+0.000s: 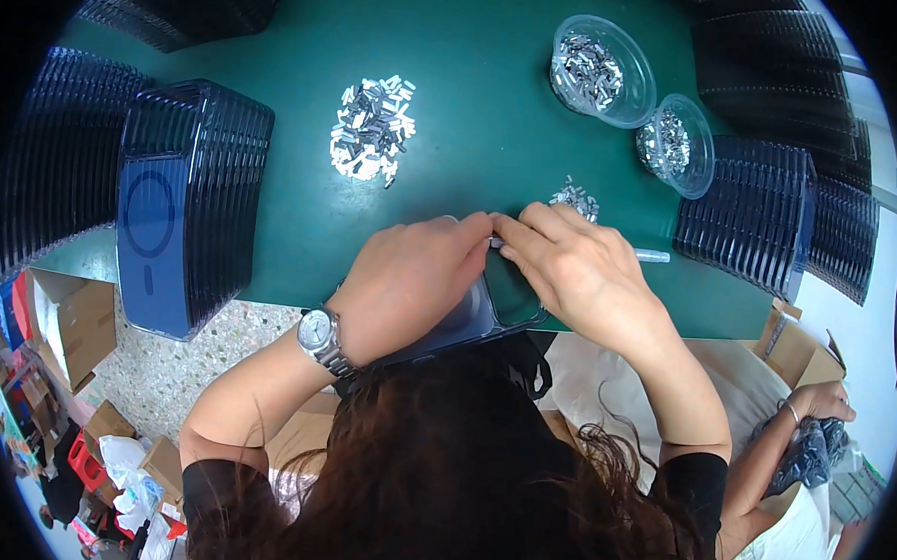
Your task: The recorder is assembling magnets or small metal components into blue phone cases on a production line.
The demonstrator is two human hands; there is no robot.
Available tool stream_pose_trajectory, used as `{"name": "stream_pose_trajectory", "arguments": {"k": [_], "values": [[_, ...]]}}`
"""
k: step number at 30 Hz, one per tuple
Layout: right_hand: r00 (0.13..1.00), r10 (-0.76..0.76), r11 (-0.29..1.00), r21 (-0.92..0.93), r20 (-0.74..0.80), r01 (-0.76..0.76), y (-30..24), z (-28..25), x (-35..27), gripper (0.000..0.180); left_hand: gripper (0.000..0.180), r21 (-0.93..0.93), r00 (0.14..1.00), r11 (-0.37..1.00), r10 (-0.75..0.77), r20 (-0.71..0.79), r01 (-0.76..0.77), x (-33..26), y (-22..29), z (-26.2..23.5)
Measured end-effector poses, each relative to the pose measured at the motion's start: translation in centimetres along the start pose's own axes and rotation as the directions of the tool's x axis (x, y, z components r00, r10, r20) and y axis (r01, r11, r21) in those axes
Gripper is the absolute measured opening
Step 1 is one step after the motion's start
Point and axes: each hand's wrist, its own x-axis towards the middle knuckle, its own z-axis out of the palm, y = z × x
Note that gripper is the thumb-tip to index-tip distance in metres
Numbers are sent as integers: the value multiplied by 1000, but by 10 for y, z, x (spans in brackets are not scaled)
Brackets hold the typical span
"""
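A dark-edged clear phone case (467, 321) lies tilted at the table's front edge, largely covered by my hands. My left hand (403, 283), with a steel watch on its wrist, grips the case from the left. The fingers of my right hand (579, 271) are bent and pressed together at the case's far edge, meeting my left fingertips. Something small and silvery shows between the fingertips; its kind is hidden. A clear pen-like rod (653, 256) sticks out to the right from beneath my right hand. Just beyond that hand lies a small heap of tiny silvery pieces (576, 199).
A heap of small black and silver pieces (373, 132) lies on the green table (457, 80). Two clear tubs (626, 113) (702, 161) hold more. Stacked phone cases (191, 209) (747, 213) flank both sides. At lower right, another person's hand (822, 401) holds a dark plastic bundle.
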Motion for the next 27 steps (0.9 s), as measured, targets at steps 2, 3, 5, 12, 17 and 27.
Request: {"name": "stream_pose_trajectory", "arguments": {"k": [2, 3, 5, 12, 17, 27], "values": [[1000, 5, 999, -34, 10, -4, -2, -3, -2, 24, 15, 17, 1000, 1000, 1, 14, -1, 0, 1, -1], [1000, 11, 999, -52, 12, -10, -4, -4, -3, 28, 15, 35, 999, 999, 0, 34, -1, 1, 1, -2], [999, 2, 996, -91, 47, 2, -8, -2, -3, 35, 15, 32, 999, 999, 36, 13, -37, -4, -5, -1], [978, -137, 991, -10, -156, 137, 14, 51, -2, 14, 19, 29, 999, 998, 47, -16, -47, 0, -10, 2], [926, -209, 973, -159, -314, 166, 27, 75, 8, 17, 14, 67, 999, 997, 43, -18, -42, 7, -39, 18], [976, -95, 991, -113, -196, 74, 25, 75, 2, 24, 14, 158, 985, 973, 173, -20, -168, 20, -60, 21]]}}
